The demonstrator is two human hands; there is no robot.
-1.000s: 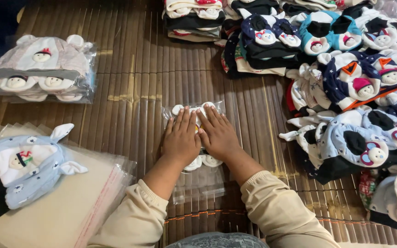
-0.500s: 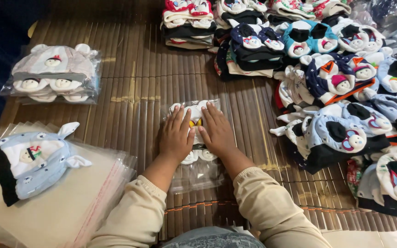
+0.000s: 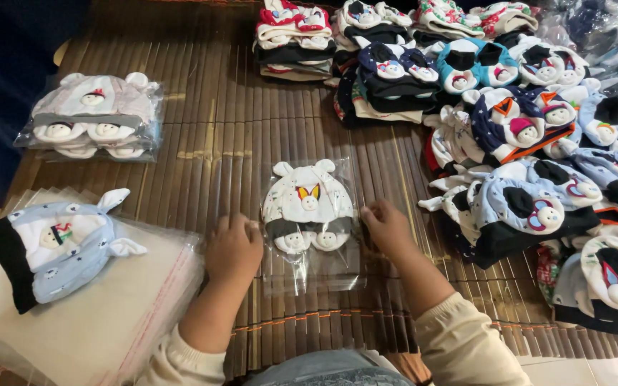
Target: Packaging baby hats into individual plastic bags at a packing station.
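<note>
surface: bamboo mat (image 3: 237, 129) | on it: bagged hat set (image 3: 309, 214); hat piles (image 3: 509, 129); bag stack (image 3: 87, 322)

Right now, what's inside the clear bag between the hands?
The clear bag holds a white eared baby hat with small matching pieces below it. Left hand and right hand flank it. Anything under the hat is covered.

Glossy clear plastic bag (image 3: 309, 268); soft cloth hat (image 3: 307, 200); ribbed bamboo mat (image 3: 230, 136).

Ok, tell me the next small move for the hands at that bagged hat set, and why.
Probably fold the clear bag's open lower end under. The white hat set lies fully inside, and the left hand and right hand rest at the bag's two sides, with empty plastic below the set.
</note>
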